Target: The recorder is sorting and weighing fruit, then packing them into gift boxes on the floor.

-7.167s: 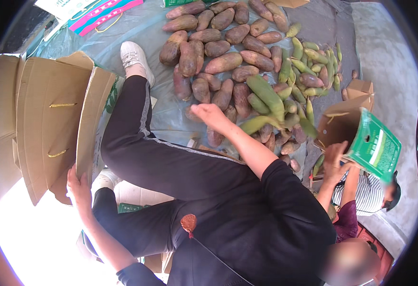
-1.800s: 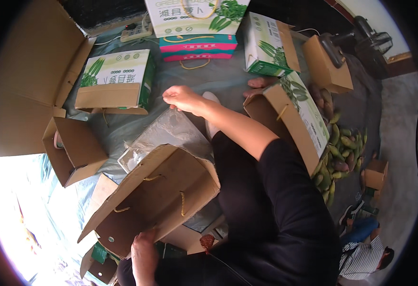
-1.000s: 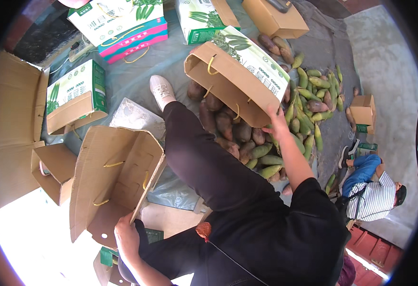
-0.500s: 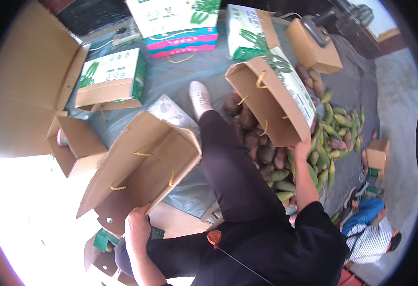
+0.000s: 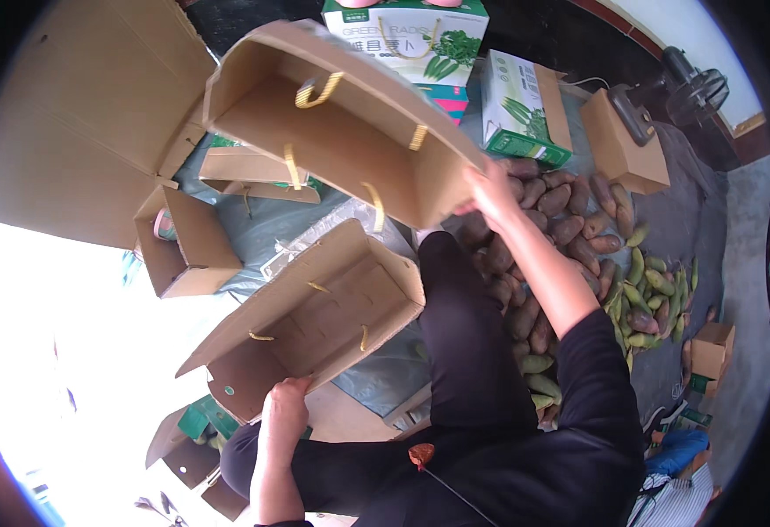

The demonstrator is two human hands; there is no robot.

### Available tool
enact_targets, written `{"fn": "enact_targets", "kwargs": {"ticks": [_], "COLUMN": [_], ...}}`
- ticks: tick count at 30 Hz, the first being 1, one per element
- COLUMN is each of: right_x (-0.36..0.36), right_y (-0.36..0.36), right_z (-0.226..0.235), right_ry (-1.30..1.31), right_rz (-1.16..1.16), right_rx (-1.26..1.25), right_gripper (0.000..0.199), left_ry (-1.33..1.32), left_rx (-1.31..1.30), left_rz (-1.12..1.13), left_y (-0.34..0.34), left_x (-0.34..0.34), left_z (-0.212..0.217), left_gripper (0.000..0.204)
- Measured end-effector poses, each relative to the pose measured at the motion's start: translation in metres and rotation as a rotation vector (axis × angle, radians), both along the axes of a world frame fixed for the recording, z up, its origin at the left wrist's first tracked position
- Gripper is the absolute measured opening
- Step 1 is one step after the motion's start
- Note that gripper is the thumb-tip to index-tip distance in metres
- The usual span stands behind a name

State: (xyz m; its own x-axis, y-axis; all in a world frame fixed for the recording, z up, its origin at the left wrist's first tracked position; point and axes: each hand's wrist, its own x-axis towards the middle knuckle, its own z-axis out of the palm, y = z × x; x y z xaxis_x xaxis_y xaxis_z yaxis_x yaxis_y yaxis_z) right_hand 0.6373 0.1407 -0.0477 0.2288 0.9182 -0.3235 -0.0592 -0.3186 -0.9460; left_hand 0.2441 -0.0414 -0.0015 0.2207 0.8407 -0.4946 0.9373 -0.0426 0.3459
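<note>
- My right hand (image 5: 493, 189) gripped the lower corner of a raised open cardboard box (image 5: 332, 123), fingers clamped on its edge; the box hung tilted above my knee.
- My left hand (image 5: 284, 411) held a second open box (image 5: 315, 321) by its near flap, fingers closed on the cardboard.
- Behind the right forearm lay a heap of brown sweet potatoes (image 5: 561, 220), with green ones (image 5: 653, 299) beyond.
- Printed cartons (image 5: 525, 110) and a small empty box (image 5: 183, 246) crowded the grey floor sheet (image 5: 271, 224).
</note>
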Motion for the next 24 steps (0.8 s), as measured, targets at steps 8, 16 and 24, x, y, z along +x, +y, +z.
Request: {"fn": "enact_targets", "kwargs": {"ticks": [8,16,24], "right_x": [-0.145,-0.22,-0.247], "right_y": [0.149,0.199,0.211], "right_z": [-0.018,-0.055,-0.094], "right_ry": [-0.294,-0.737,-0.1], "right_rz": [0.08,0.238,0.052], "right_rx": [0.18,0.055,-0.009], "right_gripper": [0.053,0.074,0.076], "left_ry": [0.033,0.082,0.016], "left_rx": [-0.001,-0.064,-0.062], "left_rz": [-0.038,-0.044,-0.027], "left_y": [0.001,-0.002,0.009], "left_x": [-0.001,-0.01,-0.004], "left_z": [-0.004,-0.011,-0.003], "left_gripper": [0.025,0.045,0.046]}}
